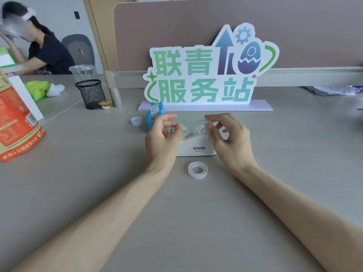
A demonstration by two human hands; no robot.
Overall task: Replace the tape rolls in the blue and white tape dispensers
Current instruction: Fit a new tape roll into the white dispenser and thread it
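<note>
The white tape dispenser (196, 149), marked VIVID, stands mid-table with a clear tape roll on a white hub (200, 129) seated in it. My left hand (163, 136) is at its left end, thumb and forefinger pinched on what looks like the clear tape's loose end (184, 128). My right hand (231, 134) hovers at the right end with fingers spread, fingertips next to the hub. The blue dispenser (152, 117) stands behind my left hand and holds a roll (155, 108). A loose white tape ring (197, 170) lies flat in front of the white dispenser.
A small white cap (136, 121) sits left of the blue dispenser. A large sign board (206, 75) stands behind. A black mesh pen cup (91, 94), a clear plastic cup (82, 72) and an orange bag (15, 122) are at the left. A person sits at the far left.
</note>
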